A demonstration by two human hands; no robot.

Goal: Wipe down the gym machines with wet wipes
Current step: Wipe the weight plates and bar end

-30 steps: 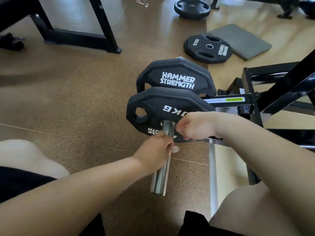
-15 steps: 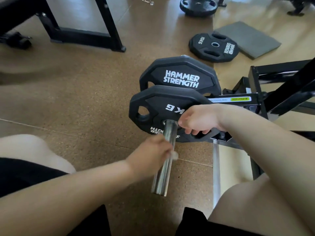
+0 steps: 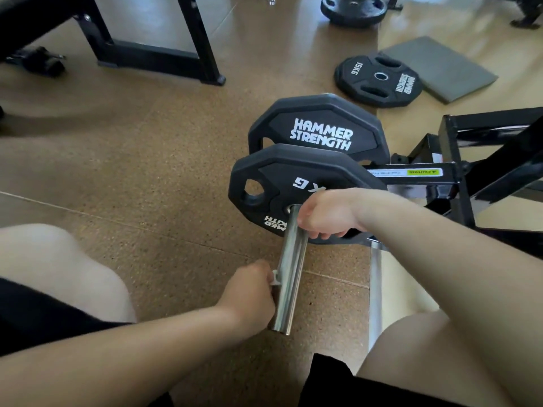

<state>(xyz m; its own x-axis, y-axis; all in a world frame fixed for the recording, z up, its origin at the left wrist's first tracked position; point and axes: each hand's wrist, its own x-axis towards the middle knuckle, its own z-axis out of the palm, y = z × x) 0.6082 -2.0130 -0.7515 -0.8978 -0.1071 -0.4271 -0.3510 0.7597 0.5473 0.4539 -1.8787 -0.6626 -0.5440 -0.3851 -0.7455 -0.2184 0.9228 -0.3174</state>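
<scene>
A brown speckled floor fills most of the view. On the right stands a black machine frame, its horizontal arm carrying a yellow-green caution label. A second black frame stands at the far left.

Two black plates sit upright on the machine. The far plate reads HAMMER STRENGTH, and the near plate just in front of it shows "KG" upside down. A grey mat lies on the floor at the far right, with a 15KG plate lying flat beside it and partly on its left edge. Another plate lies farther back.

A chrome sleeve runs from the near plate's centre hole toward the camera, between the person's bare knees.

The right hand lies on the near plate's face just right of the sleeve, its grip curled over the plate's lower part.

The left hand is at the sleeve's near end, on its left side. Its grip pinches a white wet wipe against the chrome, and only a small corner of the wipe shows above the fingers.
</scene>
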